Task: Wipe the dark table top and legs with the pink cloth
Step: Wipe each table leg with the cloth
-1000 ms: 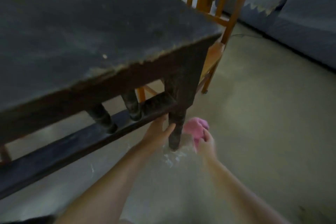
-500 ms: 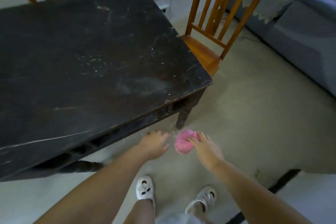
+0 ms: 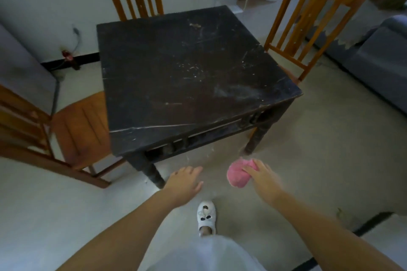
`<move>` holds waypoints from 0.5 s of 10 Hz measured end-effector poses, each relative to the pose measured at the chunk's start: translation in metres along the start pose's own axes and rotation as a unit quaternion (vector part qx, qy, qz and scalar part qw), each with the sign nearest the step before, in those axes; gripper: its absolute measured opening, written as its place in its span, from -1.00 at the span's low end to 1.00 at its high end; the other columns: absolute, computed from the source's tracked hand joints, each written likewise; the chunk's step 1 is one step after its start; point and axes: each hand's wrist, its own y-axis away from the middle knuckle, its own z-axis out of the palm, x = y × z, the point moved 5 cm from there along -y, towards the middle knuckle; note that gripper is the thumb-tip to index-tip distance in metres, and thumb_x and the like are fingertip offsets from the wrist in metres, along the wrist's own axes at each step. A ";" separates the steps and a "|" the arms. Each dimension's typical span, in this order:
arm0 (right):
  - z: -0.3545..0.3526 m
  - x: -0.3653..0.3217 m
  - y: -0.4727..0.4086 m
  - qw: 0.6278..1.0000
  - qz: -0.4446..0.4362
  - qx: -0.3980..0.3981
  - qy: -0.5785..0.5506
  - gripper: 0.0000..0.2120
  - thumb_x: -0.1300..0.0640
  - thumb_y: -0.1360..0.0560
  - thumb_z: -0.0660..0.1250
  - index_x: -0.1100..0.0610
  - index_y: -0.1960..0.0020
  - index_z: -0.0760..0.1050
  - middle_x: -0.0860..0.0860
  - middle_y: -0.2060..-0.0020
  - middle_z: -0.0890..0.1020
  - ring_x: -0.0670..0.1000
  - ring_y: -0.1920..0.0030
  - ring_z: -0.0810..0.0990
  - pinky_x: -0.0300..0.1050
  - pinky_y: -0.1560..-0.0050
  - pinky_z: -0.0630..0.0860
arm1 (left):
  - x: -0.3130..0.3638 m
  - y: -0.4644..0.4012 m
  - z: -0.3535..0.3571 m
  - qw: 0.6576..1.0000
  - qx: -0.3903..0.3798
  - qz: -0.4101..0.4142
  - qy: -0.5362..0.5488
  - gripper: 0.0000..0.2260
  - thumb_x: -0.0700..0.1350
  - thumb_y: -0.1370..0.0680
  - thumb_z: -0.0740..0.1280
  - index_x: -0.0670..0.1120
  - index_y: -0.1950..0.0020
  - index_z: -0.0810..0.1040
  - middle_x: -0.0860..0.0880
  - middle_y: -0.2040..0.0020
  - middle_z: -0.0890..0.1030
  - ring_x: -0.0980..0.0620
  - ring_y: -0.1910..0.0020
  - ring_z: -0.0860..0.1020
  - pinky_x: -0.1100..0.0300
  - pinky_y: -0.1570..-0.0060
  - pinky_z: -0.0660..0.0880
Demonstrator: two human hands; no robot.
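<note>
The person is standing in front of the dark table [image 3: 187, 68] and looking down at it. The right hand [image 3: 263, 177] is grasping the pink cloth [image 3: 239, 174], which is bunched into a ball under the fingers and is hanging in the air above the floor, just beside the near right leg [image 3: 256, 138] and not touching it. The left hand [image 3: 185, 182] is empty, with the fingers relaxed and spread, and it is hovering near the near left leg [image 3: 152, 171].

The tabletop [image 3: 231, 92] is showing pale streaks and small white specks, mostly toward the right corner; it is probably dust, but the picture is soft there and I cannot be sure that it is not scratches in the old finish. My judgement is that the top is not yet clean and is needing more wiping.

What could be going wrong from here: the cloth is crumpled, so only a small part would be touching the wood and streaks could be staying behind. The near edge is looking chipped and rough, so the cloth could be catching on it. One wooden chair [image 3: 308, 26] is standing close to the right side and another chair [image 3: 72, 130] close to the left, so an arm could be knocking them when reaching for the far legs
</note>
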 end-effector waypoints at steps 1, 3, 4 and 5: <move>0.048 -0.018 0.041 1.000 -0.014 -0.023 -0.003 -0.63 0.02 -0.60 0.07 -0.02 -0.40 0.32 -0.37 0.10 0.22 -0.14 -0.10 0.19 -0.22 -0.04 0.09 | -0.032 0.051 0.009 0.999 -0.035 -0.015 -0.007 -0.54 0.05 -0.60 0.08 -0.05 -0.47 0.14 -0.11 -0.38 0.32 -0.09 -0.34 0.30 0.06 -0.28 0.24; 0.108 -0.049 0.069 0.999 -0.024 0.019 -0.006 -0.72 0.09 -0.59 0.11 -0.31 -0.11 0.33 -0.35 0.04 0.23 -0.12 -0.04 0.25 -0.25 -0.07 0.22 | -0.092 0.102 0.010 0.998 -0.057 -0.002 -0.028 -0.56 0.06 -0.61 0.06 -0.04 -0.46 0.15 -0.10 -0.38 0.33 -0.09 -0.32 0.32 0.05 -0.28 0.26; 0.133 -0.074 0.071 0.997 0.037 0.059 -0.040 -0.72 0.14 -0.56 0.19 -0.23 -0.12 0.43 -0.07 0.02 0.38 0.01 0.06 0.40 -0.06 -0.03 0.41 | -0.131 0.116 0.012 0.997 -0.066 0.020 -0.043 -0.56 0.07 -0.61 0.05 -0.04 -0.46 0.14 -0.10 -0.38 0.34 -0.07 -0.30 0.33 0.07 -0.27 0.28; 0.172 -0.110 0.075 0.995 0.075 0.058 -0.021 -0.65 0.23 -0.55 0.21 0.04 -0.32 0.40 0.07 -0.13 0.42 0.12 -0.08 0.48 -0.18 -0.03 0.34 | -0.182 0.132 0.019 0.993 -0.093 0.051 -0.042 -0.55 0.08 -0.61 0.06 -0.01 -0.47 0.13 -0.08 -0.38 0.33 -0.06 -0.31 0.33 0.09 -0.26 0.27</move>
